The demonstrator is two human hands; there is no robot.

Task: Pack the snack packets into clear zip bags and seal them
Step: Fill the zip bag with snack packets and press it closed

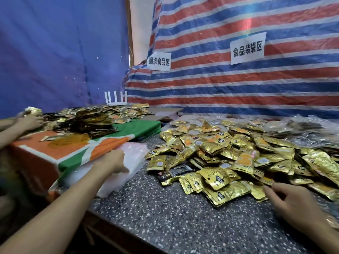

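Glossy foil packets (227, 162), speckled stone counter (165, 217)

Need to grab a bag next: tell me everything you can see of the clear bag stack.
The clear bag stack is a flat, loose pile of whitish, translucent, glossy plastic on the speckled counter, between the orange-and-green cloth and the gold packets. The left hand rests on top; whether it pinches a bag is unclear.

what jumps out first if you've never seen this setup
A heap of gold snack packets covers the right of the speckled counter. Behind it hangs a red-and-blue striped tarp with two paper signs. The left hand touches a stack of clear bags; the right hand is at the heap's near edge.
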